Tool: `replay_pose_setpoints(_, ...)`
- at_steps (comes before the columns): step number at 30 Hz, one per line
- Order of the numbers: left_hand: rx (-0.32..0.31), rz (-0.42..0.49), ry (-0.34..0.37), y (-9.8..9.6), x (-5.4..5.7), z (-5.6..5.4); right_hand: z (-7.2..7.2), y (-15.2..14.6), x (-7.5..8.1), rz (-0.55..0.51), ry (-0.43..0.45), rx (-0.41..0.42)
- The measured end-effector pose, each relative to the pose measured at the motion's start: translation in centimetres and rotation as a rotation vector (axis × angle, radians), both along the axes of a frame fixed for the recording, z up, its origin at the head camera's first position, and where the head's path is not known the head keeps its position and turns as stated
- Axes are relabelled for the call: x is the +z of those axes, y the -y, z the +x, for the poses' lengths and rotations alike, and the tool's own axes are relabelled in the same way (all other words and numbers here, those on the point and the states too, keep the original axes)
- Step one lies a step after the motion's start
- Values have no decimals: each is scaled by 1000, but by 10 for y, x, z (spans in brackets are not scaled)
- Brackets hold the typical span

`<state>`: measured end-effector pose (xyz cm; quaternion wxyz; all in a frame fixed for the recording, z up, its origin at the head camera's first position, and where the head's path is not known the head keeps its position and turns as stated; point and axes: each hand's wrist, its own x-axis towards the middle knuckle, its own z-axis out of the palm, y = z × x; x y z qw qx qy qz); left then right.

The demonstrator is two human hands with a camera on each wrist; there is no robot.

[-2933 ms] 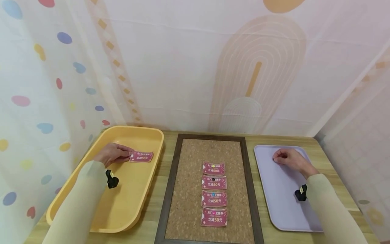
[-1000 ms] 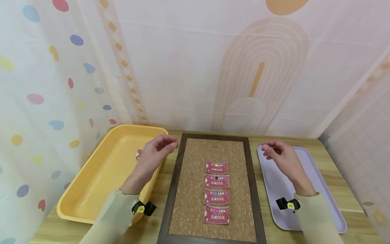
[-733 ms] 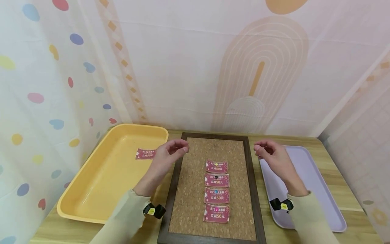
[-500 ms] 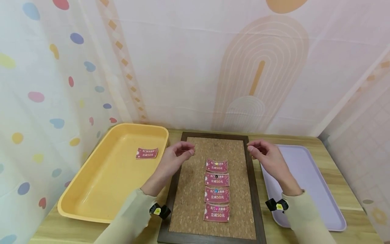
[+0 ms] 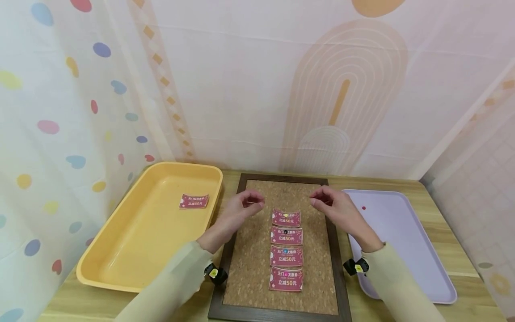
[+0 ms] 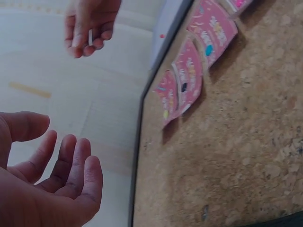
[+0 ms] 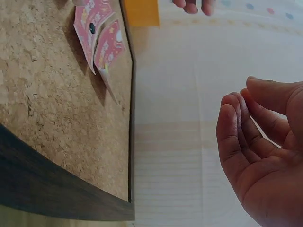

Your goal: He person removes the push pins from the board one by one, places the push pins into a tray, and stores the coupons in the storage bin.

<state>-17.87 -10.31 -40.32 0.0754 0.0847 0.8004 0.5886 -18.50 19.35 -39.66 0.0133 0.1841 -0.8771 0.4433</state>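
Both hands hover over the upper part of a cork board (image 5: pixel 249 268), with nothing between their fingers. My left hand (image 5: pixel 237 212) is above the board's left side, thumb and fingers loosely bent and apart in the left wrist view. Opposite it, my right hand (image 5: pixel 338 210) is over the right side, its fingers gently curved and the thumb close to them. Between and below the hands, several pink coupons form a column; the top coupon (image 5: pixel 286 220) has a yellow pushpin (image 5: pixel 286 215). Lower ones bear black, blue and pink pins.
A yellow tub (image 5: pixel 141 250) on the left holds one loose coupon (image 5: pixel 194 201). On the right, a lilac tray (image 5: pixel 406 250) carries a small red pushpin (image 5: pixel 364 207). The dark board frame (image 5: pixel 339 286) stands between them, and a patterned curtain (image 5: pixel 249 89) closes the back.
My left hand has let go of the coupon in the yellow tub and moved right over the board. The right hand has moved left from the lilac tray, uncovering the red pushpin.
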Motion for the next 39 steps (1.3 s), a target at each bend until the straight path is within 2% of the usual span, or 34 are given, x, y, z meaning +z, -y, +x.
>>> replay_pose_setpoints(7,-19,-57,10,-9,-9,-5,-7,11,-5,0,-7,55)
replay_pose_setpoints(14,-64,-75,9,-17,-10,-9,-12,18,-6,44,5,83)
replay_pose_setpoints(19,-83,-121,20,-22,-13,-13,-16,23,-8,75,-3,110)
replay_pose_setpoints(29,-78,-194,57,-28,-25,-25,-29,34,-19,133,17,200)
replay_pose_setpoints(33,-65,-213,91,-28,-29,-28,-33,40,-24,148,40,210)
replay_pose_setpoints(39,-60,-249,81,-29,-32,-34,-40,44,-29,170,87,213)
